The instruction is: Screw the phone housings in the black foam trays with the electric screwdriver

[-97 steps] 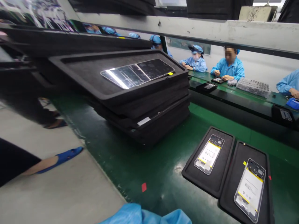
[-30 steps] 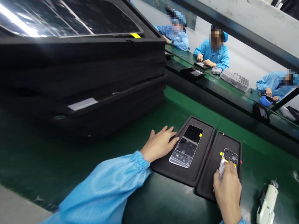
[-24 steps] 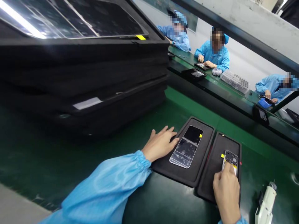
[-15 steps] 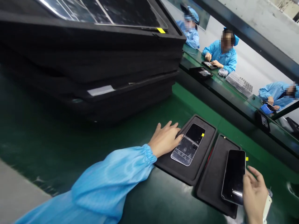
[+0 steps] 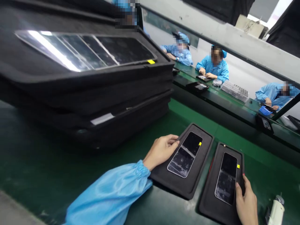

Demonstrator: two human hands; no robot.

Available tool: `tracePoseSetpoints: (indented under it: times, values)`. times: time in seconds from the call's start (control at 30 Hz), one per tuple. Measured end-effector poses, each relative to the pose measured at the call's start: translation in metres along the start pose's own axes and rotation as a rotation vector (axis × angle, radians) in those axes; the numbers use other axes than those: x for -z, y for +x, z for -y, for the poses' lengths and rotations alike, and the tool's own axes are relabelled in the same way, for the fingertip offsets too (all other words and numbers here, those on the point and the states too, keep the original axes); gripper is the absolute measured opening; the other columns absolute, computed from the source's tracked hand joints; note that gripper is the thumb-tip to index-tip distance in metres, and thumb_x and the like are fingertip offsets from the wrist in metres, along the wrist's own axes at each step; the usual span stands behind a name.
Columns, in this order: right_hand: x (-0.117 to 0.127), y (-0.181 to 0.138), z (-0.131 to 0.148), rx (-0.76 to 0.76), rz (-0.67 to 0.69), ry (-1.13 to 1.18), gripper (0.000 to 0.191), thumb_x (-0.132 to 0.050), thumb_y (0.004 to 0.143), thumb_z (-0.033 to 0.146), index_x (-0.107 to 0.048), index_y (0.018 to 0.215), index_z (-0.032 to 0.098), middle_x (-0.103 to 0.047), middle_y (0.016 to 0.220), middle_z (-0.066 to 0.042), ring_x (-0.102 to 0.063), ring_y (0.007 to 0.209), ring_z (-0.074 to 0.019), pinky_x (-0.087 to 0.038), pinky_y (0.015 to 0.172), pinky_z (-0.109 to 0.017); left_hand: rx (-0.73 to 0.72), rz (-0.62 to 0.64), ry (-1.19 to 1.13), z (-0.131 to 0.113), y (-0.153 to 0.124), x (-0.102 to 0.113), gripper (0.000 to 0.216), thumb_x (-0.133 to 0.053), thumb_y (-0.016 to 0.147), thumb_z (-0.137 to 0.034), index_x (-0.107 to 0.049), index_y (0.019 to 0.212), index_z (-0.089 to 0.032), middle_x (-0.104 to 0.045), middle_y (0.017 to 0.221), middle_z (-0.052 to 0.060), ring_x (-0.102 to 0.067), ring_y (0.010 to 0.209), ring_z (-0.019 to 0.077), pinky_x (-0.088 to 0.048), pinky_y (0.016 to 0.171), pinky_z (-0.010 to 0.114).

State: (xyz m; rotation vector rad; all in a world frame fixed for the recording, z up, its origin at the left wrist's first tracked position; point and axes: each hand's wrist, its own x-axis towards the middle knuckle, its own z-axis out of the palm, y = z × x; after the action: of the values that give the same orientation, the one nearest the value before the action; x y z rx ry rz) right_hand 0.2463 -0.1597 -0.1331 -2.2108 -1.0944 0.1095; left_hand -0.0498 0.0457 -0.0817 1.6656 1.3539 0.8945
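Note:
Two shallow black foam trays lie side by side on the green bench. In the left tray (image 5: 194, 192) rests a phone screen (image 5: 185, 156) with a yellow tab at its upper right. My left hand (image 5: 161, 150) has that tray's left edge between thumb and fingers. The right tray (image 5: 206, 207) holds another phone screen (image 5: 226, 179), dark and glossy, also with a yellow tab. My right hand (image 5: 247, 200) grips this tray's right rim, fingers along the outer side and thumb beside the screen's edge.
A tall stack of black foam trays (image 5: 117, 87) stands at the left, a large screen (image 5: 93, 51) on top. A pale cylindrical tool (image 5: 276, 209) is at the lower right. Across the green bench (image 5: 192, 107), several people in blue work at another bench.
The right phone screen, tilted beside my right hand before, now lies in its tray. My right hand has moved to the tray's rim. My left hand's spread fingers have closed on the left tray's edge.

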Motion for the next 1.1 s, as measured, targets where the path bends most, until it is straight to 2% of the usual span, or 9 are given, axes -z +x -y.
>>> tracePoseSetpoints:
  times: [0.2, 0.3, 0.43, 0.53, 0.63, 0.77, 0.9, 1.0, 1.1]
  values:
    - [-0.02, -0.008, 0.014, -0.063, -0.081, 0.205, 0.056, -0.036, 0.089, 0.046, -0.056, 0.125, 0.009, -0.058, 0.13, -0.018, -0.05, 0.126, -0.0333, -0.036, 0.107, -0.054, 0.145, -0.022, -0.384, -0.007, -0.003, -0.003, 0.063, -0.077, 0.055, -0.054, -0.063, 0.103, -0.016, -0.075, 0.089, 0.011, -0.071, 0.09, 0.0311, -0.06, 0.075, 0.037]
    - [-0.018, -0.007, 0.023, -0.116, -0.083, 0.289, 0.06, -0.035, 0.089, 0.051, -0.057, 0.125, 0.008, -0.055, 0.133, -0.018, -0.043, 0.132, -0.0317, -0.03, 0.111, -0.052, 0.146, 0.059, -0.427, -0.023, -0.015, -0.032, 0.067, -0.077, 0.057, -0.058, -0.062, 0.108, -0.016, -0.075, 0.093, 0.011, -0.07, 0.092, 0.0316, -0.06, 0.078, 0.04]
    - [-0.006, 0.0, 0.024, -0.229, -0.075, 0.469, 0.066, -0.033, 0.089, 0.059, -0.058, 0.122, 0.008, -0.059, 0.129, -0.017, -0.052, 0.124, -0.0277, -0.039, 0.106, -0.042, 0.084, 0.19, -0.415, -0.037, -0.039, -0.084, 0.077, -0.064, 0.067, -0.063, -0.056, 0.12, -0.008, -0.071, 0.108, 0.018, -0.067, 0.103, 0.0332, -0.055, 0.091, 0.046]
    - [-0.002, 0.003, 0.024, -0.266, -0.093, 0.54, 0.064, -0.036, 0.089, 0.058, -0.059, 0.121, 0.007, -0.061, 0.125, -0.017, -0.056, 0.12, -0.0268, -0.043, 0.102, -0.039, -0.097, 0.213, -0.148, -0.034, -0.059, -0.108, 0.066, -0.055, 0.076, -0.059, -0.058, 0.124, -0.013, -0.057, 0.133, 0.016, -0.04, 0.134, 0.0351, -0.03, 0.113, 0.056]
    - [-0.003, -0.002, 0.027, -0.172, -0.064, 0.382, 0.06, -0.045, 0.087, 0.05, -0.058, 0.123, 0.003, -0.053, 0.132, -0.023, -0.05, 0.126, -0.0337, -0.039, 0.105, -0.049, -0.196, 0.237, 0.053, -0.019, -0.072, -0.113, 0.063, -0.05, 0.082, -0.053, -0.05, 0.135, -0.019, -0.042, 0.146, 0.01, -0.017, 0.143, 0.0314, -0.005, 0.117, 0.059]
    - [-0.006, -0.007, 0.034, -0.116, -0.061, 0.085, 0.048, -0.044, 0.088, 0.036, -0.063, 0.117, 0.002, -0.038, 0.144, -0.027, -0.031, 0.137, -0.0399, -0.027, 0.107, -0.063, -0.108, 0.267, -0.059, -0.004, -0.076, -0.112, 0.065, -0.052, 0.081, -0.057, -0.051, 0.136, -0.023, -0.051, 0.14, 0.009, -0.037, 0.135, 0.0322, -0.032, 0.114, 0.049]
    - [-0.003, 0.0, 0.037, -0.06, -0.024, 0.109, 0.046, -0.03, 0.092, 0.023, -0.065, 0.115, 0.003, -0.041, 0.143, -0.024, -0.035, 0.137, -0.0339, -0.032, 0.108, -0.056, -0.044, 0.327, -0.215, -0.009, -0.082, -0.117, 0.071, -0.05, 0.081, -0.06, -0.045, 0.141, -0.023, -0.05, 0.141, 0.005, -0.046, 0.131, 0.0295, -0.047, 0.105, 0.041]
    - [0.002, 0.007, 0.033, -0.091, 0.002, 0.113, 0.046, -0.032, 0.092, 0.024, -0.063, 0.117, 0.0, -0.045, 0.14, -0.024, -0.039, 0.134, -0.0331, -0.034, 0.108, -0.05, 0.001, 0.371, -0.248, -0.019, -0.091, -0.12, 0.083, -0.048, 0.081, -0.061, -0.031, 0.148, -0.016, -0.036, 0.15, 0.006, -0.036, 0.137, 0.0271, -0.039, 0.111, 0.039]
    - [0.007, 0.008, 0.028, -0.148, 0.02, 0.075, 0.048, -0.038, 0.091, 0.028, -0.059, 0.122, -0.002, -0.054, 0.131, -0.023, -0.049, 0.127, -0.0331, -0.037, 0.106, -0.044, 0.042, 0.367, -0.158, -0.021, -0.097, -0.117, 0.09, -0.044, 0.082, -0.063, -0.02, 0.151, -0.009, -0.021, 0.156, 0.008, -0.018, 0.144, 0.0266, -0.02, 0.119, 0.042]
